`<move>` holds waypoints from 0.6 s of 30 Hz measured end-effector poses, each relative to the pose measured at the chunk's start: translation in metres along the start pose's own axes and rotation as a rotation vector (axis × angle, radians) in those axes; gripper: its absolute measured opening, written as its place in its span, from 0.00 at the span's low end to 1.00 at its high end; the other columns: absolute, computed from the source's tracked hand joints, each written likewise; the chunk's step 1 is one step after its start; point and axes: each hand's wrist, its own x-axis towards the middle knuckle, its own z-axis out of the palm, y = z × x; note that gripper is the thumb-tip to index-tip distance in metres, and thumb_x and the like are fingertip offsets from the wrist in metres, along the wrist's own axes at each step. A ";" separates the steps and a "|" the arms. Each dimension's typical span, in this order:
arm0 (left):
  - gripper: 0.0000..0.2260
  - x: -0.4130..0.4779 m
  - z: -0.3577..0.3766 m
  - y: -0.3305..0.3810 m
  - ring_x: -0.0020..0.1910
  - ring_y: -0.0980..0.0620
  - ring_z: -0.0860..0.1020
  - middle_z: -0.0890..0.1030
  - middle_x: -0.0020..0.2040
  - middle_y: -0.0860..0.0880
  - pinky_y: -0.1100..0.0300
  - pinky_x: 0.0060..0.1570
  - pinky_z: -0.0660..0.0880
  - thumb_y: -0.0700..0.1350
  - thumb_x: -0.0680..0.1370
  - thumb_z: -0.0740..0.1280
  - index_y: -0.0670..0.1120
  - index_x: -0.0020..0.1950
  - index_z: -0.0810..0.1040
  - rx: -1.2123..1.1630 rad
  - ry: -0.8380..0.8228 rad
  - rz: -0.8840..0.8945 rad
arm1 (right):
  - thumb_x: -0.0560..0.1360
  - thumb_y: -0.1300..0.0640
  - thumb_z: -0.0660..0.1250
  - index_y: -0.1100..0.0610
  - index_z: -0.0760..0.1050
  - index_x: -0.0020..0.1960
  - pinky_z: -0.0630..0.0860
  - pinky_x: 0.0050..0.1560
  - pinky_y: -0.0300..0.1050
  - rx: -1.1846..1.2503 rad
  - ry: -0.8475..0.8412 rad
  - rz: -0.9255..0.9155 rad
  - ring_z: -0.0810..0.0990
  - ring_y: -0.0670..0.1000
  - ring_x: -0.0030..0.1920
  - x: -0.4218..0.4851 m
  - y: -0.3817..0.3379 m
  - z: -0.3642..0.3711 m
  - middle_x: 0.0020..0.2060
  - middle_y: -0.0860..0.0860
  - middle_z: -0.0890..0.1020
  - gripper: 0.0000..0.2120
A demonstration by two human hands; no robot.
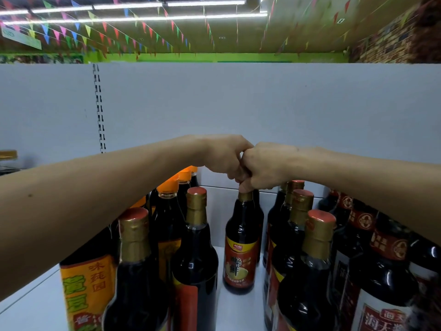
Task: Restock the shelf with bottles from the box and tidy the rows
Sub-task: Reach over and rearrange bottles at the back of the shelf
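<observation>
Tube lights [133,5] glowing across olive ceiling [298,27]. Coloured bunting [88,29] strung beneath, far left. Green band [238,58] along far wall. Brick-pattern wall [391,41] far right. Grey panel [238,99] close ahead, slotted strip [99,108] at left.

Strings of small coloured pennant flags [95,32] cross beneath a ceiling [298,27] lit by long white tube lights [133,19]. A green band [214,58] runs across the far side, and a brick-patterned wall [386,44] stands at the right.
</observation>
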 end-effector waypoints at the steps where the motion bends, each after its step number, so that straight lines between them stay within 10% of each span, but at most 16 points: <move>1: 0.09 0.000 0.000 0.000 0.40 0.52 0.79 0.84 0.44 0.47 0.46 0.55 0.78 0.36 0.75 0.71 0.46 0.52 0.78 -0.002 -0.001 0.002 | 0.78 0.43 0.68 0.47 0.73 0.45 0.77 0.48 0.44 -0.001 -0.012 0.011 0.83 0.53 0.48 0.000 0.001 0.001 0.38 0.50 0.84 0.09; 14: 0.10 -0.005 0.001 0.002 0.43 0.51 0.81 0.85 0.47 0.46 0.47 0.57 0.78 0.37 0.77 0.69 0.52 0.50 0.76 0.008 -0.009 -0.001 | 0.80 0.44 0.66 0.47 0.67 0.37 0.66 0.33 0.40 -0.067 -0.020 0.055 0.74 0.50 0.40 -0.005 -0.002 0.000 0.33 0.45 0.74 0.16; 18: 0.07 -0.008 0.000 0.001 0.43 0.51 0.81 0.84 0.45 0.50 0.51 0.55 0.78 0.42 0.80 0.69 0.51 0.55 0.76 0.013 -0.035 -0.011 | 0.79 0.41 0.66 0.56 0.80 0.51 0.71 0.40 0.43 -0.054 -0.009 0.090 0.80 0.53 0.44 -0.005 -0.004 0.003 0.41 0.52 0.84 0.18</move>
